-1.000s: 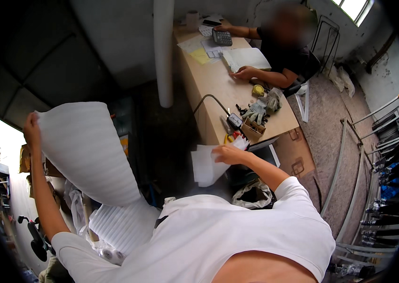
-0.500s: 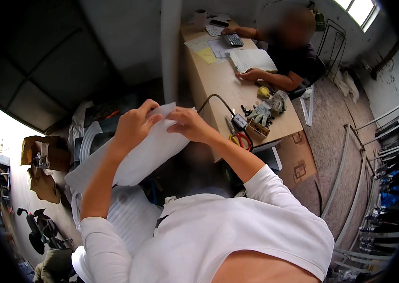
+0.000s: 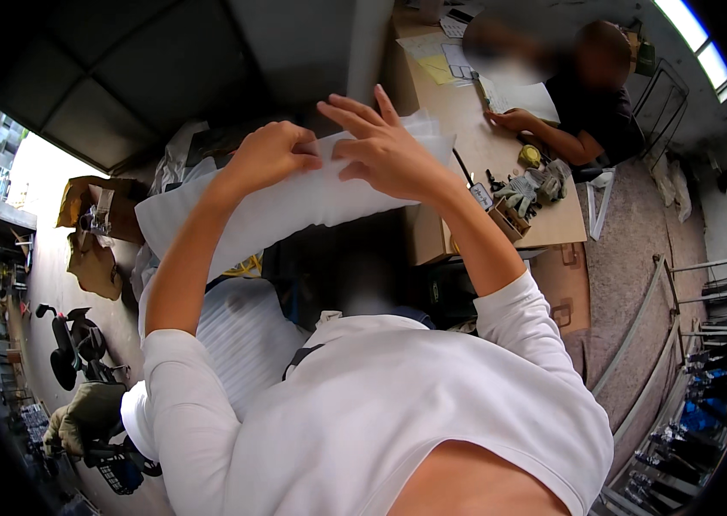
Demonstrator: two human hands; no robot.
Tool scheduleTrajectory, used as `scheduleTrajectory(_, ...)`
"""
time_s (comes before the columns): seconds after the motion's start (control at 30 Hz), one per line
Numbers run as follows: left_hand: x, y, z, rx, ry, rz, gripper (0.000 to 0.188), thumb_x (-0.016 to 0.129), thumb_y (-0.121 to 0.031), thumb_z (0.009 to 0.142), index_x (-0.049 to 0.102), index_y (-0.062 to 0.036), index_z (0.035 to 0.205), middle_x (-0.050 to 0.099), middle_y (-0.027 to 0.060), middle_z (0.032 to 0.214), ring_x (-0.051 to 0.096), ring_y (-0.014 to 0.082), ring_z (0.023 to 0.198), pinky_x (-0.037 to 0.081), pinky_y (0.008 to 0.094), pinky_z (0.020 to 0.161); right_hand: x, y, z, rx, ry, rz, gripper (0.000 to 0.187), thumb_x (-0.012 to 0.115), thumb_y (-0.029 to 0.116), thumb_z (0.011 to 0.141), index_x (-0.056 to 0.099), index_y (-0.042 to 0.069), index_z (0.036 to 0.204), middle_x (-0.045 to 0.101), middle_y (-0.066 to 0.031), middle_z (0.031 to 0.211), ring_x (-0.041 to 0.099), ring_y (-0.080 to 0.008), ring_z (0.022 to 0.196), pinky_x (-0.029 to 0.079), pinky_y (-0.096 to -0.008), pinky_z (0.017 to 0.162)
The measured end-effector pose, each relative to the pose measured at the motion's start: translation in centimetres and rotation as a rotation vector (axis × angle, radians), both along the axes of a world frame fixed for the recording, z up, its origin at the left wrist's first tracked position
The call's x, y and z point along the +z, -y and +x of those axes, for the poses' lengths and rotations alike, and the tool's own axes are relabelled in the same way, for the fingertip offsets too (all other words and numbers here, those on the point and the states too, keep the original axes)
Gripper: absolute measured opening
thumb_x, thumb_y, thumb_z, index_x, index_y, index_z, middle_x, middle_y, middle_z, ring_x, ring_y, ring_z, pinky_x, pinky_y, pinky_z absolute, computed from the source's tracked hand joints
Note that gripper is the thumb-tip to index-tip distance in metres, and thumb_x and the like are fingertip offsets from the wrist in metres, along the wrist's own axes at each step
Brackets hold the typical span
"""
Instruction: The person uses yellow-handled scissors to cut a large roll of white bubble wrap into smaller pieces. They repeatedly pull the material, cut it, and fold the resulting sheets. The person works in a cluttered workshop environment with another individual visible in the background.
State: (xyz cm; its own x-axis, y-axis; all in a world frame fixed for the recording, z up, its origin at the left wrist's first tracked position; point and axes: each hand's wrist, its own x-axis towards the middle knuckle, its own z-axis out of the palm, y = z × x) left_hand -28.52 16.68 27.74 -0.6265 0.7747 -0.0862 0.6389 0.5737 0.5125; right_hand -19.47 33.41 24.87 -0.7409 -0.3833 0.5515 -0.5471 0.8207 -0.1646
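A long white foam packing sheet [image 3: 264,215] stretches out in front of me, with its far right end layered and reaching the desk's edge. My left hand [image 3: 273,159] is at the sheet's upper edge, fingers bent and thumb closing on the thin foam; the fingertips are slightly blurred. Just to its right, my right hand [image 3: 389,155] is over the sheet with its fingers spread and raised, gripping nothing. Below the sheet on the left lies more ribbed white foam [image 3: 243,335]. What supports the sheet from beneath is hidden.
A wooden desk [image 3: 432,228] at the right carries gloves [image 3: 527,189], a tape measure [image 3: 531,156] and a small wooden box [image 3: 508,222]. Another person [image 3: 591,112] sits behind it. Opened cardboard [image 3: 92,228] lies left; metal frames [image 3: 647,344] stand right.
My right hand has let go of the sheet and spread its fingers. Both hands are further forward, and the sheet now extends longer and flatter to the right.
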Motion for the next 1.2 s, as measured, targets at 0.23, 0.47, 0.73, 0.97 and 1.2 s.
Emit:
scheduleTrajectory(0.23,-0.4,0.9,-0.4,-0.045,0.087,0.075,0.017,0.052,-0.011,0.069,0.059,0.0018,0.077,0.057,0.0123,0.065,0.056,0.0225,0.061,0.042,0.0310,0.061,-1.2,-0.4,-2.9,0.130,0.229,-0.181,0.014,0.061,0.006,0.067,0.056,0.001,0.079,0.054,-0.0098,0.083,0.051,-0.0286,0.080,0.039,-0.0363,0.072)
scheduleTrajectory(0.47,-1.1,1.3,-0.6,0.009,-0.007,0.023,0.015,0.049,-0.011,0.072,0.059,-0.0009,0.078,0.057,0.0120,0.068,0.054,0.0238,0.064,0.041,0.0323,0.061,-1.2,0.8,-3.3,0.157,0.260,-0.113,0.019,0.059,0.005,0.068,0.053,0.000,0.085,0.053,-0.0121,0.078,0.050,-0.0311,0.079,0.040,-0.0366,0.070)
scheduleTrajectory(0.73,-1.8,0.8,-1.3,-0.050,-0.050,0.106,0.016,0.048,-0.008,0.077,0.055,0.0041,0.083,0.052,0.0142,0.063,0.047,0.0197,0.054,0.038,0.0288,0.056,-2.4,0.9,-3.5,0.187,0.187,-0.147,0.025,0.061,0.009,0.070,0.055,0.001,0.093,0.058,-0.0121,0.085,0.054,-0.0287,0.083,0.043,-0.0357,0.072)
scheduleTrajectory(0.97,-1.4,0.5,-0.9,-0.025,0.057,0.045,0.016,0.046,-0.006,0.080,0.054,0.0054,0.086,0.052,0.0097,0.063,0.045,0.0123,0.056,0.037,0.0257,0.056,-2.5,0.5,-3.3,0.172,0.210,-0.162,0.022,0.062,0.010,0.069,0.054,0.000,0.086,0.057,-0.0120,0.083,0.053,-0.0276,0.084,0.042,-0.0350,0.072)
scheduleTrajectory(1.2,-2.2,-0.5,-0.8,-0.037,0.066,0.135,0.017,0.047,-0.012,0.080,0.055,0.0031,0.081,0.051,0.0124,0.061,0.048,0.0173,0.056,0.037,0.0274,0.056,-2.9,-0.3,-3.1,0.146,0.253,-0.179,0.020,0.061,0.009,0.070,0.055,-0.001,0.086,0.058,-0.0121,0.084,0.053,-0.0264,0.086,0.043,-0.0342,0.074)
